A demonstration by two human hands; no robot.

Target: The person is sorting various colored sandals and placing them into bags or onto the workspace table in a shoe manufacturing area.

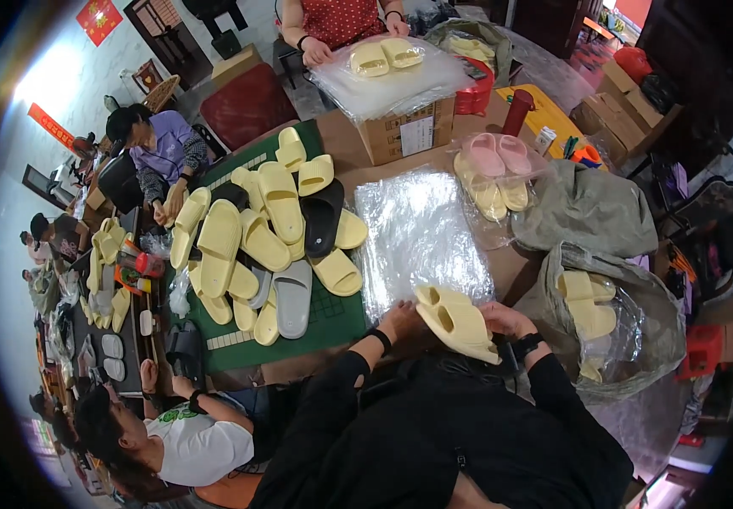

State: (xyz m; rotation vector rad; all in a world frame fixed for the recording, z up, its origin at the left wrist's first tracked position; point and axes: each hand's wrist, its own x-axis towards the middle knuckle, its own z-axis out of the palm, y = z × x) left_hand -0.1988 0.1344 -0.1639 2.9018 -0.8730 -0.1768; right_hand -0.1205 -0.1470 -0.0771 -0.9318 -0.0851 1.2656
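A pair of pale yellow slide slippers [461, 326], pressed together, is held up in front of me at the near edge of the table. My right hand [505, 320] is closed around them from the right. Just left of the slippers, my left hand [398, 322] rests at the near edge of a stack of clear plastic bags [421, 229]. Its fingers are bent and seem to pinch the bag edge, though the slippers partly hide the fingertips. To the left, a heap of loose yellow slippers [280, 204], with some black and grey slippers [293, 299], covers a green mat [332, 318].
Bagged pink and yellow slippers [502, 165] lie beyond the stack. A grey-green sack [663, 339] with wrapped yellow slippers stands at right. Across the table, a person in red [341, 21] handles slippers on a carton [404, 131]. Another person [196, 445] sits close on my left.
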